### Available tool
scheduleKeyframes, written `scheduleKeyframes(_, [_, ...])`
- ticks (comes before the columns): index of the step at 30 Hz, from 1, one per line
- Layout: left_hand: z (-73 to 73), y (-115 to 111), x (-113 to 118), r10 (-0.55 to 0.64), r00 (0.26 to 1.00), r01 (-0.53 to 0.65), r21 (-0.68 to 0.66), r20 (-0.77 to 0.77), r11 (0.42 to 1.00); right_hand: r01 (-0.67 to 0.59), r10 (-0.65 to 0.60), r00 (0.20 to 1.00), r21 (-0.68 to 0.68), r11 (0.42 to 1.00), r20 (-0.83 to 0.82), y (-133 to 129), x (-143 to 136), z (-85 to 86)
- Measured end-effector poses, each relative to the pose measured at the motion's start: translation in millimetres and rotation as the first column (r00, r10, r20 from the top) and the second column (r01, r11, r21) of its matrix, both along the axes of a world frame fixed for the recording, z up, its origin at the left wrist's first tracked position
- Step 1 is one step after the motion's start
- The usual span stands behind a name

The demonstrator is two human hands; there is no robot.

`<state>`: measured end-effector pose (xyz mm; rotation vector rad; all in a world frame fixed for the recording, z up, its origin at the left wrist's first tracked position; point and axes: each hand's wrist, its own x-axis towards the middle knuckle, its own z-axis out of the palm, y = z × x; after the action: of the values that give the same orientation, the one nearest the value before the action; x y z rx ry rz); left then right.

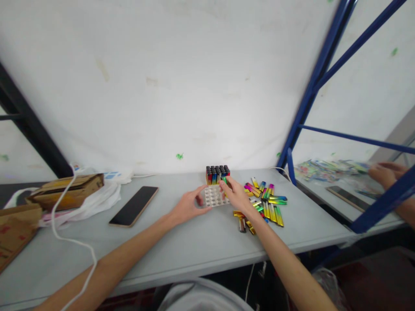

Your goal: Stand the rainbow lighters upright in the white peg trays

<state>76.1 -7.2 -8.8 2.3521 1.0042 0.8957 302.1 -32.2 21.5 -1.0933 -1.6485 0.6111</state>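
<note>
A clear plastic tray with rows of small holes [212, 196] lies on the grey table in front of me. My left hand [191, 204] grips its left edge between thumb and fingers. Over the tray's right part is my right hand [236, 194], its fingers closed around a lighter with a green end [224, 179]; most of that lighter is hidden. Just behind the tray, a block of upright lighters with black tops [218, 175] stands near the wall. Shiny lighters in gold, green and pink [267, 201] lie loosely heaped right of my right hand.
A phone [134, 206] lies to the left. Beyond it are opened cardboard boxes [66, 190], a white plastic bag [103, 201] and a hanging white cable [76, 242]. A blue metal frame [303, 112] rises at the right; past it show another person's hands [387, 172] and a second phone [347, 198].
</note>
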Motion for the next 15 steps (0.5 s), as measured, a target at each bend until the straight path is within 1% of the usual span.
scheduleKeyframes(3, [2.6,-2,1,0.022,1.0,-0.021,-0.05,0.018,0.999,0.032,-0.047,0.994,0.144,0.989,0.1,-3,-2,3.0])
scheduleKeyframes(4, [3.2,-2,1,0.023,0.999,-0.021,-0.063,0.023,0.998,0.039,-0.064,0.988,0.171,0.985,0.143,-5,-3,4.4])
scheduleKeyframes(6, [3.9,-3,1,0.017,0.999,-0.015,-0.082,0.028,0.996,0.039,-0.077,0.974,0.177,0.983,0.214,-9,-4,7.1])
scheduleKeyframes(8, [3.7,-3,1,0.008,0.999,-0.004,-0.097,0.033,0.995,0.025,-0.062,0.972,0.162,0.987,0.227,-12,-4,9.1])
scheduleKeyframes(12, [1.7,-2,0,-0.008,0.999,0.014,-0.119,0.051,0.993,-0.063,0.03,0.981,0.166,0.984,0.191,-13,-4,11.1])
scheduleKeyframes(15, [0.1,-2,-1,-0.003,0.999,0.009,-0.138,0.045,0.99,-0.12,0.079,0.968,0.162,0.979,0.24,-10,-4,10.5])
